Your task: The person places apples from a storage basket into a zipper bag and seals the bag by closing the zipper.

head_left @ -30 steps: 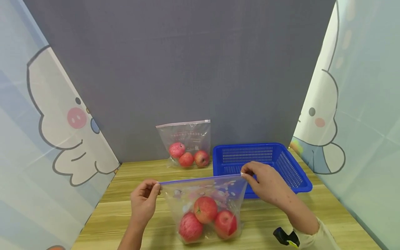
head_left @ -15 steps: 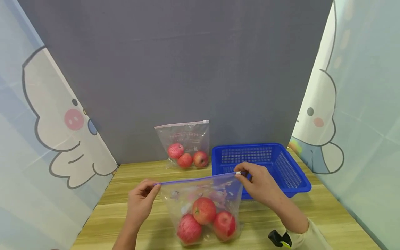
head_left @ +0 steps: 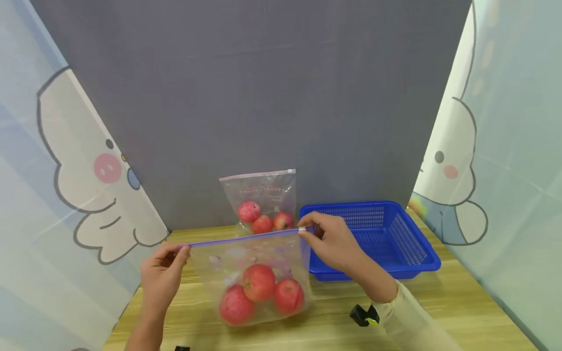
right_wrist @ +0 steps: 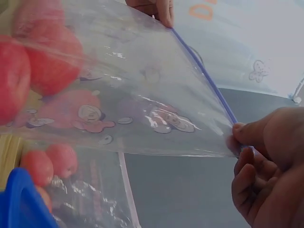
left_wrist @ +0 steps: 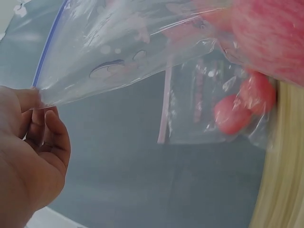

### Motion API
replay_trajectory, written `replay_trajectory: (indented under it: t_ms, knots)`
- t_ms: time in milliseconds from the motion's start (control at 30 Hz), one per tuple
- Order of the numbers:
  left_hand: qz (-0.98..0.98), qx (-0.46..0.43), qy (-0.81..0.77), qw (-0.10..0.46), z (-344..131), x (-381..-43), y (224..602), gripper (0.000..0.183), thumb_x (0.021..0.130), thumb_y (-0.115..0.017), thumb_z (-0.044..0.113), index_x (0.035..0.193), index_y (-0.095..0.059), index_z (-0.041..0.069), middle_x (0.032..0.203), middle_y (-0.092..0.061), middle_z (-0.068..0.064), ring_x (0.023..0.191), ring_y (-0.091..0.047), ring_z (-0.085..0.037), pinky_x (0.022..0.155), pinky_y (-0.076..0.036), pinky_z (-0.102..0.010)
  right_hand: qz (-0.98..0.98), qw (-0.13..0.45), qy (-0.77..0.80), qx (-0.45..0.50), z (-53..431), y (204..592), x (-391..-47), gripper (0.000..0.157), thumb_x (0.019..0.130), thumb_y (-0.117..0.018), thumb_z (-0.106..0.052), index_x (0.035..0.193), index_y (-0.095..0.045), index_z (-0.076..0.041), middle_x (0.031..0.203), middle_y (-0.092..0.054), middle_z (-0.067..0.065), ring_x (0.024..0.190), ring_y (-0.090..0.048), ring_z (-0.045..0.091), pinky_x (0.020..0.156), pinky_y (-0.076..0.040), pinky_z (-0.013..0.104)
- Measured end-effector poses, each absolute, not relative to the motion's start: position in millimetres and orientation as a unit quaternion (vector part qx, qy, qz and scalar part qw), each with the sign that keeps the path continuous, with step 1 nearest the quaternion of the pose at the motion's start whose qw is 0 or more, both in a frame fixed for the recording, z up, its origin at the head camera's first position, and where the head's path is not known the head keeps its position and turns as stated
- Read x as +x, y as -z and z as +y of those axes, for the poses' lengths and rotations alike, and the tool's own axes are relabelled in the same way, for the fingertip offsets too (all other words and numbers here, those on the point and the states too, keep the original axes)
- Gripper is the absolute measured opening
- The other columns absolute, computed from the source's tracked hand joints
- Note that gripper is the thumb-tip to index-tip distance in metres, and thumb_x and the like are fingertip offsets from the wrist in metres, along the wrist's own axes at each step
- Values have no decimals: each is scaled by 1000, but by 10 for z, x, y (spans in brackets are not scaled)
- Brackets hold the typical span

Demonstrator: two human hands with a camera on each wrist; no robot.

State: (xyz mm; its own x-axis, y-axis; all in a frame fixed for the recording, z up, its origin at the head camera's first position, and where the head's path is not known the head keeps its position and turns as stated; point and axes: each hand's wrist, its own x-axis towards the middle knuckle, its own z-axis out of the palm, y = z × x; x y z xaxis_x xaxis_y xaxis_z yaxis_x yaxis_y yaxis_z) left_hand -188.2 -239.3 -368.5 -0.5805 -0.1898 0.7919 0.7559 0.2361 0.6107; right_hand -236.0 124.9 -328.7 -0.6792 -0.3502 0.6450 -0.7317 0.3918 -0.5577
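Note:
A clear zip bag [head_left: 206,268] with a purple zip strip and printed cartoon figures hangs between my hands, holding three red apples [head_left: 259,282]. My left hand [head_left: 161,278] pinches the left end of its top edge between thumb and fingers. At the other end, my right hand [head_left: 335,243] pinches the strip by its white slider [head_left: 302,229], and a short piece of purple strip shows past it. The top edge is pulled taut and rises slightly to the right. In the right wrist view, thumb and forefinger close over the strip's corner [right_wrist: 237,130].
Behind, a second zip bag [head_left: 259,187] with a pink strip and three apples leans against the grey backdrop [head_left: 263,97]. A blue basket [head_left: 412,268] stands at the right on the wood-grain table [head_left: 421,312]. Cartoon-print curtains [head_left: 518,146] flank both sides.
Both hands have moved left and slightly up with the bag of apples, which now overlaps the rear bag. The slider sits a little in from the strip's right end.

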Motion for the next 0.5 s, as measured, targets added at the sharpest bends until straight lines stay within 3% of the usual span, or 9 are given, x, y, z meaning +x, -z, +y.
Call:
replay_trajectory:
  t_ms: [233,500]
  knots:
    - [-681,-123,593,412,-2597,-1970,3568,3,85,-61,-19,87,-64,-20,71,-63,-3,59,-55,-11,52,-45,-16,-801,188,-476,312,944,3218,-2605,7,90,-72,-14,95,-68,-18,70,-61,-5,47,-46,8,42,-40,27]
    - [-731,-40,563,383,-2661,-2220,3478,10,89,-66,-4,91,-68,-14,68,-63,-1,58,-53,-11,49,-42,-16,-789,182,-502,304,797,3259,-2978,6,92,-69,-12,97,-67,-13,78,-66,4,51,-57,11,45,-49,29]
